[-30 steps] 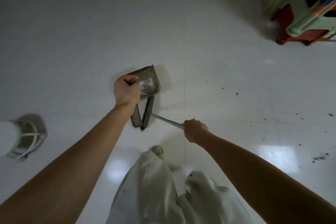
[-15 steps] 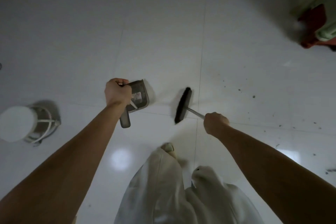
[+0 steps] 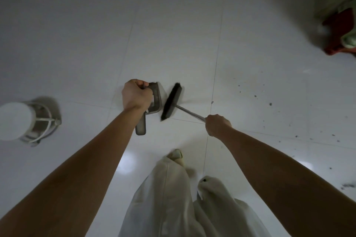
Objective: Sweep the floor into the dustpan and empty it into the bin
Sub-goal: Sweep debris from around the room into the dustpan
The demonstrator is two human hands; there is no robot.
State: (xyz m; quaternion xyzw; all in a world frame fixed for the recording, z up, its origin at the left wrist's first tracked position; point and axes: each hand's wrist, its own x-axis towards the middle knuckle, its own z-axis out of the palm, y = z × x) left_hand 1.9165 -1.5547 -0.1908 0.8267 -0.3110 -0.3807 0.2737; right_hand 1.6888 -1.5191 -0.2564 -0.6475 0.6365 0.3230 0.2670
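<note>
My left hand (image 3: pixel 135 96) grips the upright handle of a grey dustpan (image 3: pixel 156 98), which sits low over the white tiled floor, partly hidden behind my fist. My right hand (image 3: pixel 217 127) holds the thin metal handle of a broom; its dark brush head (image 3: pixel 171 102) lies just right of the dustpan's mouth, close beside it. Dark specks of dirt (image 3: pixel 270 104) are scattered on the tiles to the right. A white-lidded bin in a wire frame (image 3: pixel 25 121) stands at the left edge.
My legs in pale trousers (image 3: pixel 173 198) and one shoe tip (image 3: pixel 176 155) fill the bottom centre. A red and green object (image 3: pixel 341 38) stands at the upper right. More dirt (image 3: pixel 348 185) lies at the lower right. Open tiles stretch ahead.
The broom head swung out to the right of the dustpan, then came back close beside it. The view shifted left, bringing the bin further into sight.
</note>
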